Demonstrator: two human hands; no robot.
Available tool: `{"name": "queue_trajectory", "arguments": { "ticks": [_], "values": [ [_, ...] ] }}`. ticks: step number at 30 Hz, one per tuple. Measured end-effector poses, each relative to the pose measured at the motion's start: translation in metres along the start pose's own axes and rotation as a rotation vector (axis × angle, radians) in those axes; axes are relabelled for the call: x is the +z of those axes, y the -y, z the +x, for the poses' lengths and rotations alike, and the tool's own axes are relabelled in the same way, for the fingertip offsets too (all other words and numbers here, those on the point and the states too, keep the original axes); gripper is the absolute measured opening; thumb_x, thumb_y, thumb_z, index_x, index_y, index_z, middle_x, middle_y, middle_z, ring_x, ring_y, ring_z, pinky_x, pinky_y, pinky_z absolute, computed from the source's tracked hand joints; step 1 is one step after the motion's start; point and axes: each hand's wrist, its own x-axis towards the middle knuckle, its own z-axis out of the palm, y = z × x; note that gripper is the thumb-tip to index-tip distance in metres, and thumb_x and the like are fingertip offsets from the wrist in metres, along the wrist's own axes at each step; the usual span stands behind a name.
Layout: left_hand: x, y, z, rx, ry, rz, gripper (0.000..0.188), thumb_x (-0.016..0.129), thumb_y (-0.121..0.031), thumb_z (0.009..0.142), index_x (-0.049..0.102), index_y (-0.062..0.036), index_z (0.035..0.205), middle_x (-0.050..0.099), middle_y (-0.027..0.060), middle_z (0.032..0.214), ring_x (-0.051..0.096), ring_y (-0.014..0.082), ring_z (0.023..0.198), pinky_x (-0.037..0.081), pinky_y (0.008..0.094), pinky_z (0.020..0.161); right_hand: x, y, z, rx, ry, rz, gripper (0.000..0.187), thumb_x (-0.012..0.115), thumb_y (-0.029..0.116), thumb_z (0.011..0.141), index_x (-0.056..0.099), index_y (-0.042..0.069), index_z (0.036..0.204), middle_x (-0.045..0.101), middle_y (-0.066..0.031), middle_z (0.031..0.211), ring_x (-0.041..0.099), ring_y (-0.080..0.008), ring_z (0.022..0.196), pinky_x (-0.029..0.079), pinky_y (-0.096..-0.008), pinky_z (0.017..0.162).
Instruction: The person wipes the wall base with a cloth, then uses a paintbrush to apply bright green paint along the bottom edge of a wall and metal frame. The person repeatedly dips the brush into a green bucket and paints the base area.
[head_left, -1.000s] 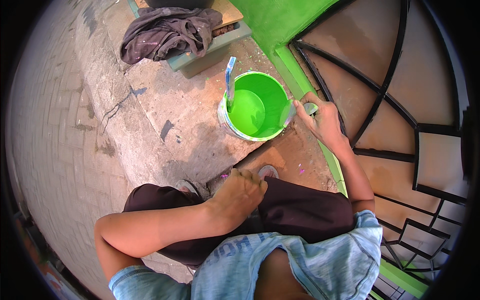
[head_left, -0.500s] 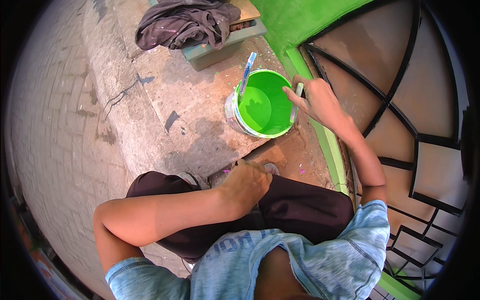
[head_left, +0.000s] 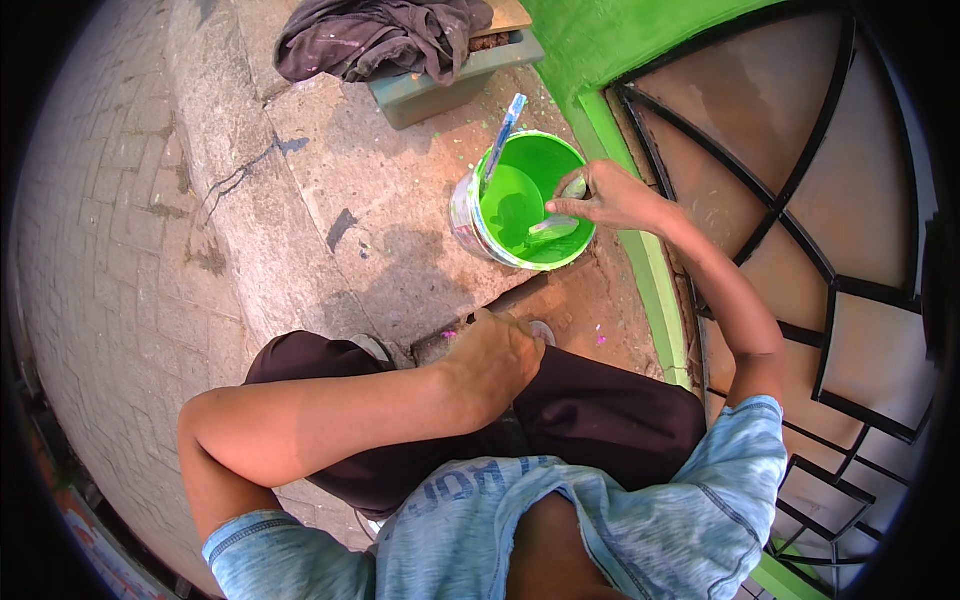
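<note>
A white bucket [head_left: 466, 222] with a green-coated inside stands on the pavement and holds bright green paint [head_left: 512, 205]. Over its right rim, my right hand [head_left: 615, 197] grips a paintbrush [head_left: 553, 229], whose green-smeared bristle end is tilted down inside the bucket. Another brush with a blue-and-white handle [head_left: 503, 143] leans against the far left of the rim. My left hand [head_left: 495, 365] is curled closed in front of my knees, its forearm lying across my lap. Its fingers point away and hide whatever may be inside.
Beyond the bucket, a grey-green planter box [head_left: 430, 100] carries a crumpled dark cloth [head_left: 375, 40] and a wooden board. At the right are a green-painted wall [head_left: 610, 40], a green ledge [head_left: 655, 300] and a black metal grille [head_left: 785, 210]. Paving bricks [head_left: 110, 220] spread along the left.
My right hand has tipped the brush from upright at the bucket's right rim to a slant inward, its bristle end now over the bucket's inside. My left hand stays curled in place.
</note>
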Motion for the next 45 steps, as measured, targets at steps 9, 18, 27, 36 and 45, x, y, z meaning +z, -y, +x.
{"name": "queue_trajectory", "arguments": {
  "ticks": [9,18,27,36,45],
  "values": [
    [0.003,-0.001,0.002,0.001,0.008,-0.059,0.030,0.064,-0.019,0.086,0.063,-0.0046,0.113,0.067,0.0096,0.100,0.066,0.0231,0.096,0.052,0.0330,0.080,0.020,-0.012,0.044,-0.109,0.116,-0.116,0.042,0.064,0.040,0.089,0.074,0.000,0.086,0.068,-0.0202,0.071,0.067,-0.0348,0.071,0.053,-0.0452,0.070],
    [-0.005,0.004,-0.006,-0.007,-0.058,-0.151,0.026,0.064,-0.017,0.085,0.061,-0.0009,0.106,0.066,0.0135,0.100,0.066,0.0270,0.096,0.053,0.0359,0.079,-0.021,-0.001,0.056,0.007,0.150,0.029,0.040,0.067,0.041,0.092,0.073,0.002,0.087,0.070,-0.0057,0.073,0.063,-0.0151,0.064,0.050,-0.0319,0.060],
    [-0.011,0.001,-0.005,0.033,-0.082,-0.146,0.030,0.066,-0.020,0.087,0.058,-0.0018,0.110,0.064,0.0148,0.101,0.064,0.0299,0.098,0.051,0.0381,0.083,0.004,-0.045,-0.058,0.070,-0.539,0.715,0.036,0.064,0.034,0.099,0.073,0.000,0.093,0.066,-0.0035,0.072,0.057,-0.0076,0.060,0.047,-0.0235,0.056],
    [-0.012,0.001,-0.009,0.027,0.034,-0.160,0.039,0.070,-0.026,0.086,0.056,-0.0020,0.113,0.063,0.0160,0.106,0.062,0.0302,0.102,0.050,0.0395,0.088,0.064,-0.058,-0.092,0.239,-0.759,1.058,0.030,0.068,0.030,0.096,0.066,0.002,0.086,0.063,-0.0031,0.066,0.058,-0.0075,0.056,0.047,-0.0211,0.050],
    [-0.022,-0.004,-0.006,0.075,-0.036,-0.187,0.034,0.072,-0.025,0.084,0.058,-0.0042,0.106,0.062,0.0122,0.099,0.062,0.0276,0.097,0.050,0.0373,0.084,0.055,-0.022,-0.099,-0.008,-0.804,0.301,0.029,0.077,0.029,0.086,0.065,0.003,0.078,0.058,-0.0132,0.058,0.053,-0.0224,0.047,0.045,-0.0365,0.051]
  ]
}}
